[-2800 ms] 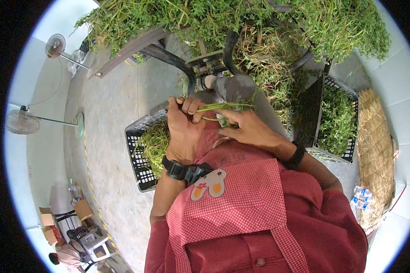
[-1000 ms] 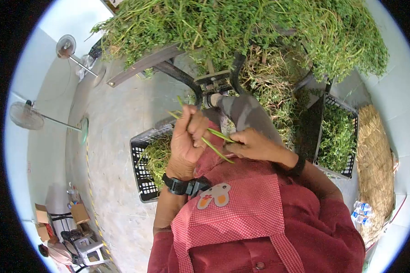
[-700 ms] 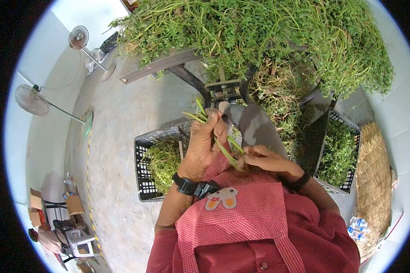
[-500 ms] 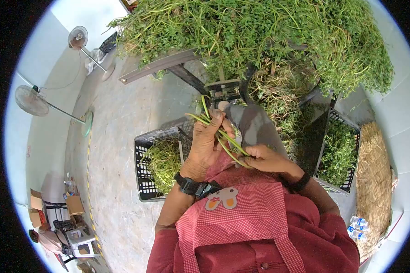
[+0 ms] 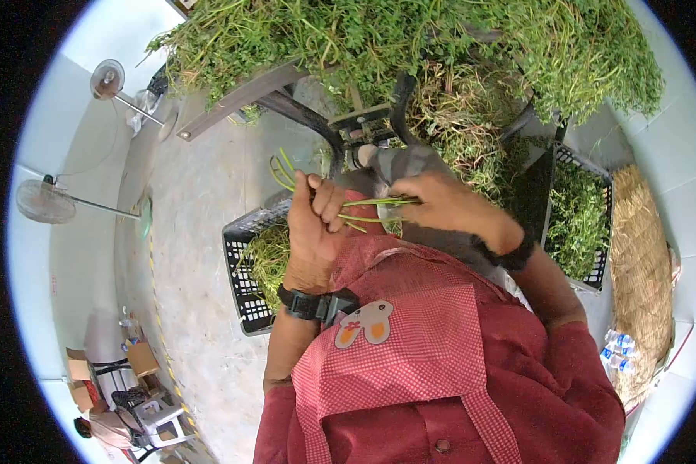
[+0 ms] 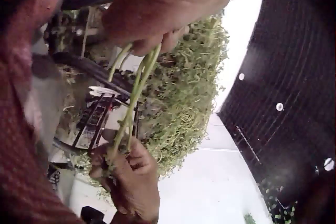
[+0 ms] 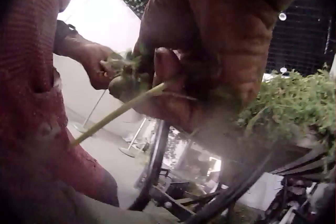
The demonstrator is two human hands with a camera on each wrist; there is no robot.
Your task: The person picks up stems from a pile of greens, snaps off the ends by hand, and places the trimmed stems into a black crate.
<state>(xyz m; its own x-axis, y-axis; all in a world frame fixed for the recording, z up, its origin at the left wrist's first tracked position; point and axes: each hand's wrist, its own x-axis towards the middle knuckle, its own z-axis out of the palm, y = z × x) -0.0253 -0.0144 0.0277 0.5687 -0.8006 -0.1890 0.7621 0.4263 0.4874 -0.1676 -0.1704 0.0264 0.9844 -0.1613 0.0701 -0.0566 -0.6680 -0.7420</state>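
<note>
In the head view my left hand [image 5: 315, 228] grips several thin green plant stems [image 5: 371, 203] in front of the apron. Their bent ends stick out past the thumb side. To the right, my right hand [image 5: 450, 207], slightly blurred, pinches the other ends. From the left wrist, the stems stretch from my left fingers down to my right hand [image 6: 131, 176], where small leaves show at the fingertips. In the right wrist view a stem [image 7: 121, 112] slants out from my curled right fingers, with leafy bits beside them.
A big heap of leafy green plants [image 5: 441, 46] covers the table ahead, with paler stalks [image 5: 464, 116] piled below. Black crates of greens stand at left [image 5: 238, 290] and right [image 5: 602, 201]. A rolled straw mat [image 5: 640, 286] and water bottles [image 5: 619, 349] lie far right; standing fans [image 5: 45, 201] stand left.
Since half a second ago my right hand has risen, and the stems between my hands now run nearly level instead of slanting down. The head view has shifted slightly.
</note>
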